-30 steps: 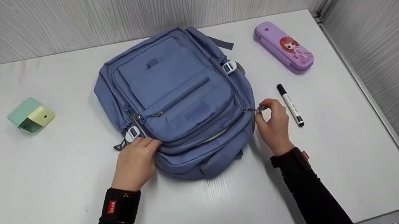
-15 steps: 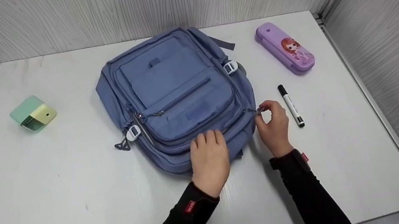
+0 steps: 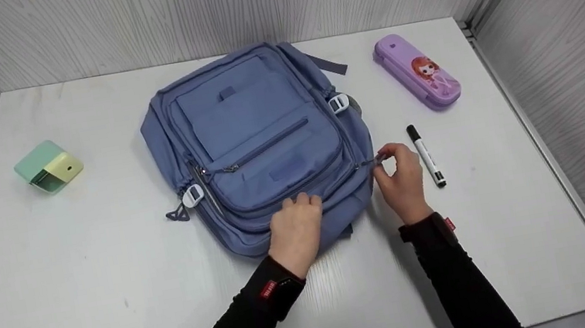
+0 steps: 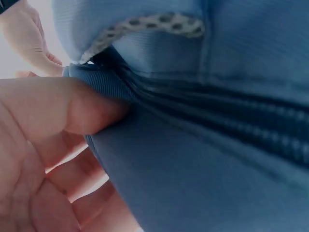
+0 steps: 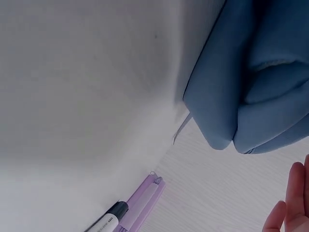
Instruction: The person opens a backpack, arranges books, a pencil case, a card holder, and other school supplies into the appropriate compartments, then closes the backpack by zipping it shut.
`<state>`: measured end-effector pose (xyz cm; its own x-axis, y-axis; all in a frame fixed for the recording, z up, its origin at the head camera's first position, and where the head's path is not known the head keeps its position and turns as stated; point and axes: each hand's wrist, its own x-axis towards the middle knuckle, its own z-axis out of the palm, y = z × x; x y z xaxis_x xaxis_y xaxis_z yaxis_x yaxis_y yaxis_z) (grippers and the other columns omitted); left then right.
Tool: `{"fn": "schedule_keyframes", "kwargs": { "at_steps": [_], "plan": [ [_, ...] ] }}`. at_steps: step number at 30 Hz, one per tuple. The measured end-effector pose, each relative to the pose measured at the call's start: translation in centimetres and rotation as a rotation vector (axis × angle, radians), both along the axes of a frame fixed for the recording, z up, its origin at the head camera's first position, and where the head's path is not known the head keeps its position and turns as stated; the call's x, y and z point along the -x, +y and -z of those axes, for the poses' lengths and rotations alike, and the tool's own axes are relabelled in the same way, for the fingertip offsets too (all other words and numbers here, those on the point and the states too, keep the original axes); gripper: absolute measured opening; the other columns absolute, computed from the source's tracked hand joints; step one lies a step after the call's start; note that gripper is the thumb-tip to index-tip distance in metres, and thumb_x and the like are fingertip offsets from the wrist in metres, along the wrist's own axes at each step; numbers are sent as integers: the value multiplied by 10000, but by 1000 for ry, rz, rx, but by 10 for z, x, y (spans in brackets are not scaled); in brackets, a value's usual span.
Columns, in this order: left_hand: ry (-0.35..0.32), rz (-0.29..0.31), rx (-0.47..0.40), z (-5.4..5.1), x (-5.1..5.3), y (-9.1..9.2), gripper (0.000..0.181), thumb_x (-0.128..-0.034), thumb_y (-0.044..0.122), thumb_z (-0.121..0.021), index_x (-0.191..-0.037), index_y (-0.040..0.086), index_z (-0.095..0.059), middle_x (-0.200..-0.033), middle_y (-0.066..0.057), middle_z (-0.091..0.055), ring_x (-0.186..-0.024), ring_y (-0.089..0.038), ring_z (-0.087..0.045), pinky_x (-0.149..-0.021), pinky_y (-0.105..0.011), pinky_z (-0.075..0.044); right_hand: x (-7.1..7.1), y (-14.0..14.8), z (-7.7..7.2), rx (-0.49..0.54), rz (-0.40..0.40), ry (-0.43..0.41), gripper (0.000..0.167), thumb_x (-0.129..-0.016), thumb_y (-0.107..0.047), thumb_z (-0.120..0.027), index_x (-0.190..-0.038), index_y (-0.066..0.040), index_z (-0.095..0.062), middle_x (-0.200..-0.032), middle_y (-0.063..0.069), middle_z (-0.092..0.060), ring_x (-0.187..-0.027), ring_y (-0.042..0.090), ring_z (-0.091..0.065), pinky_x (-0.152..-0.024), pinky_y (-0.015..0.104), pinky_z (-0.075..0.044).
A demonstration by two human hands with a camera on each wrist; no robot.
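Note:
A blue backpack (image 3: 251, 114) lies front side up on the white table, tilted a little. My left hand (image 3: 295, 235) is at its near end and pinches the fabric beside a zip. In the left wrist view the thumb (image 4: 91, 111) presses on the cloth, the other fingers are behind it, and the zip's teeth (image 4: 275, 135) run off to the right. At the bag's right side my right hand (image 3: 404, 184) pinches the zipper pull (image 3: 378, 159) between thumb and forefinger. The pull is out of sight in the right wrist view.
Right of the bag lie a black-capped white marker (image 3: 427, 156) and, farther back, a purple pencil case (image 3: 416, 71) with a cartoon girl. A green and yellow pencil sharpener (image 3: 48, 167) sits at the left. Panels (image 3: 219, 10) wall the table's back and sides.
My left hand has left the bag's left corner and now grips the middle of its near end, where the light gap in the zip was. The right hand stays at the zipper pull.

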<state>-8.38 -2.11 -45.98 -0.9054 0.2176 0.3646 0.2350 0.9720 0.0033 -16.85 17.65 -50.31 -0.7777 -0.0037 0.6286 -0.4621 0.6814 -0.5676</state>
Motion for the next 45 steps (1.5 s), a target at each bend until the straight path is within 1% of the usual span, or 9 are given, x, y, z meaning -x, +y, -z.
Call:
{"fn": "schedule_keyframes", "kwargs": {
  "at_steps": [3,9,14,21,25,29,37,40,45],
  "plan": [
    [-31,81,-3,-3,-3,-11,112,-830,52,-677,-900,123,-730,-805,-49,-683,-672,-206,-637,-457,-328,-536,2,2,-1,1,-24,7,169,-766,95,-617,-926,58,-577,-837,203,-638,-800,352,-601,-761,453,-452],
    [12,272,-5,-1,-12,-38,133,-803,33,-708,-889,128,-742,-784,-38,-671,-611,-194,-606,-437,-311,-518,8,5,-2,-44,-82,-9,179,-745,84,-614,-917,49,-577,-813,200,-648,-779,350,-604,-754,455,-431],
    [69,350,-16,2,-18,-53,102,-798,43,-729,-843,135,-733,-757,-15,-648,-566,-170,-553,-404,-280,-465,27,5,-14,-129,-181,-85,191,-765,66,-609,-950,38,-569,-840,207,-640,-820,359,-604,-807,503,-394],
    [111,362,-15,8,-23,-61,65,-813,101,-741,-821,164,-730,-724,9,-623,-553,-151,-514,-411,-259,-446,74,-4,-36,-299,-266,-245,171,-801,32,-594,-969,23,-564,-874,224,-674,-858,390,-638,-873,573,-370],
    [106,363,-22,10,-25,-60,90,-798,74,-745,-809,162,-725,-715,10,-622,-551,-147,-508,-409,-259,-442,98,-15,-46,-399,-237,-379,157,-842,-3,-597,-995,14,-567,-936,217,-683,-933,394,-625,-940,560,-351],
    [99,366,-43,11,-25,-58,99,-788,61,-743,-814,155,-734,-721,11,-632,-554,-148,-516,-411,-264,-440,114,-25,-57,-509,-165,-443,133,-883,-40,-601,-1011,-10,-582,-976,191,-683,-992,392,-595,-996,561,-351],
    [93,364,-60,12,-26,-60,127,-776,13,-727,-818,131,-705,-738,5,-631,-565,-158,-533,-418,-275,-446,126,-41,-61,-591,29,-456,160,-939,-125,-588,-1045,-8,-611,-1018,206,-703,-1008,414,-616,-930,580,-448],
    [59,356,-67,10,-26,-65,124,-780,11,-715,-829,116,-671,-765,-3,-633,-596,-171,-555,-439,-290,-458,124,-43,-57,-589,40,-457,164,-931,-108,-577,-1047,5,-602,-1040,228,-695,-1007,424,-619,-889,583,-469],
    [-63,317,-118,5,-27,-78,159,-846,227,-761,-894,104,-672,-841,-26,-653,-736,-215,-627,-616,-342,-547,117,-39,-52,-580,-9,-479,171,-921,-119,-604,-1036,6,-589,-1059,242,-676,-1038,437,-606,-886,605,-471]
  ]
}}
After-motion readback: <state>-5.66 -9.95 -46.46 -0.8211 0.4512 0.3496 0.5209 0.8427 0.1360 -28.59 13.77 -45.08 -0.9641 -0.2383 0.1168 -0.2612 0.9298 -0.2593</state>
